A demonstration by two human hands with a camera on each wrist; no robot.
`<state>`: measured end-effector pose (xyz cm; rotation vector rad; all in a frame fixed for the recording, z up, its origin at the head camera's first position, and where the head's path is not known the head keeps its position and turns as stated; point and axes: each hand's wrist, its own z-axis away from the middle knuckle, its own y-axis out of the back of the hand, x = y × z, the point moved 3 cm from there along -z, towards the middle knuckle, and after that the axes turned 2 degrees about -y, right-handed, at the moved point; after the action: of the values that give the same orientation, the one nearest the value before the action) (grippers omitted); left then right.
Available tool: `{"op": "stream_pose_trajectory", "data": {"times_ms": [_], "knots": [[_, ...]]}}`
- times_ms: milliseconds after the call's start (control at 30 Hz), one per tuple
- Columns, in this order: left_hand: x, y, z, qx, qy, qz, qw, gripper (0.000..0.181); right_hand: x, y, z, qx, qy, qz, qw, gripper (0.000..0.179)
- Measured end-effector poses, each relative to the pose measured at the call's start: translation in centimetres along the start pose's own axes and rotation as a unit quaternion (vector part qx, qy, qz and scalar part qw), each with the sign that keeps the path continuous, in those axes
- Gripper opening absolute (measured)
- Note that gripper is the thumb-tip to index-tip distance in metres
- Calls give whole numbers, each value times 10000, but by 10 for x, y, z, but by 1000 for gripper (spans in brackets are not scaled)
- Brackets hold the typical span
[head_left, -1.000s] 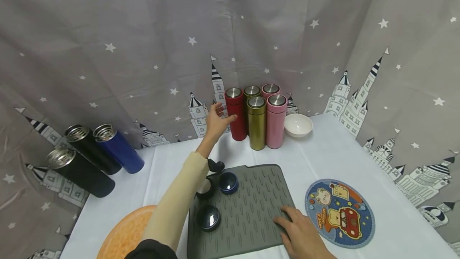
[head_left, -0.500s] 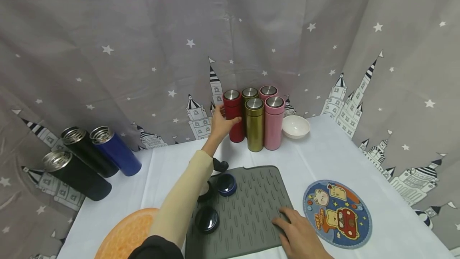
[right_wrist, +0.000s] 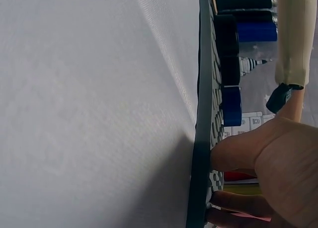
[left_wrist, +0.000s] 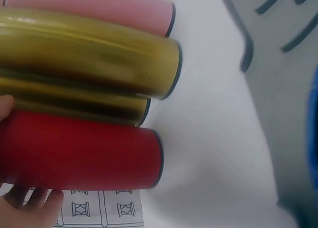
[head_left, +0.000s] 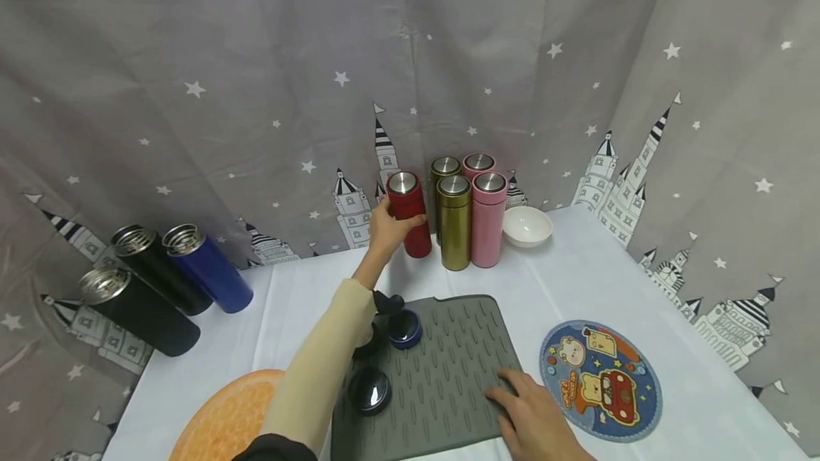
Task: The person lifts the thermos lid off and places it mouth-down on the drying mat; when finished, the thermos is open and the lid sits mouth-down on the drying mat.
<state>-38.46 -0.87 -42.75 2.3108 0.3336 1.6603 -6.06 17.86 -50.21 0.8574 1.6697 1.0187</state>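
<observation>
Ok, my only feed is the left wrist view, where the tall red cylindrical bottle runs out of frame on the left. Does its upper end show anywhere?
Observer: Yes, the head view shows the tall red cylindrical bottle with a round silver-coloured top.
Operator: I see one end of the flat grey ribbed mat. Is anything on the part nearer the person?
Observer: Yes, towards its left side there is a round glossy black cap-like piece.
Operator: And what is just right of the front pink cylindrical bottle?
Observer: A round white bowl.
</observation>
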Motion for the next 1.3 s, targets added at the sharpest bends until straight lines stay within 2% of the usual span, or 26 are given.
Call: {"op": "stream_pose_trajectory", "data": {"times_ms": [200,367,633,800,967,1167,1300], "knots": [[5,8,22,-14,-260,279,9993,65,0,-2,-1,-33,38,-48,10000,24],[21,24,42,161,-661,260,9973,65,1,0,-1,-36,105,-55,9999,25],[45,52,81,308,-945,331,9945,63,1,0,-2,-22,69,-31,10000,24],[58,63,108,399,-1194,395,9913,64,-1,0,-3,54,124,6,9999,25],[75,70,132,410,-1535,382,9866,66,0,0,-2,-3,88,-39,10000,25],[91,73,154,227,-1580,407,9863,70,-1,-1,-3,-77,-42,-73,9999,23],[97,73,168,170,-1671,208,9856,75,-2,-1,-3,-88,-134,-57,9999,23]]}}
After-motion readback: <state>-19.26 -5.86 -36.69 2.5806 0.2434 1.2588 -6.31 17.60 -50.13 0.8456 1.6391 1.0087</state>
